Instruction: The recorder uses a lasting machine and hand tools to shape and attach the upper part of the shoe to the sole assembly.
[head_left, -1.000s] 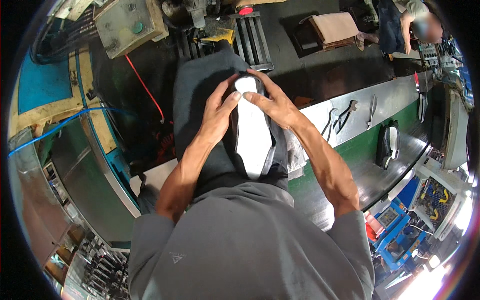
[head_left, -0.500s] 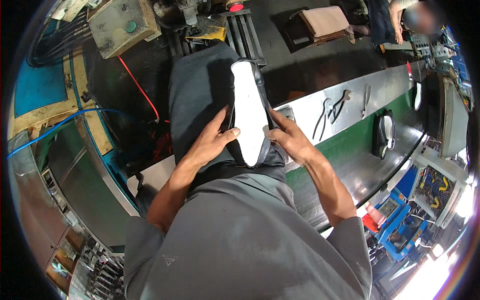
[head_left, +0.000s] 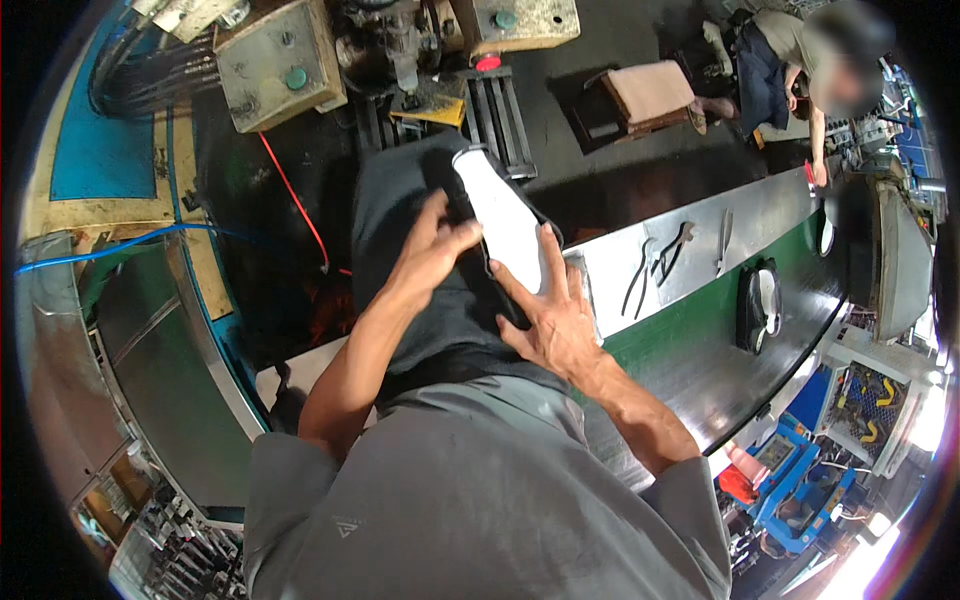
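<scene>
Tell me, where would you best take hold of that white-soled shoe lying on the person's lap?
Probably across the narrow middle of the shoe, fingers on its two long sides. It lies sole-up and lengthwise on the lap, so the flanks are exposed. The left hand already presses its left side and the right hand its near right side, leaving the far end free.

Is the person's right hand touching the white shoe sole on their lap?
Touching. The head view shows the right hand with spread fingers lying against the edge of the white shoe sole, while the left hand grips its other side.
</scene>
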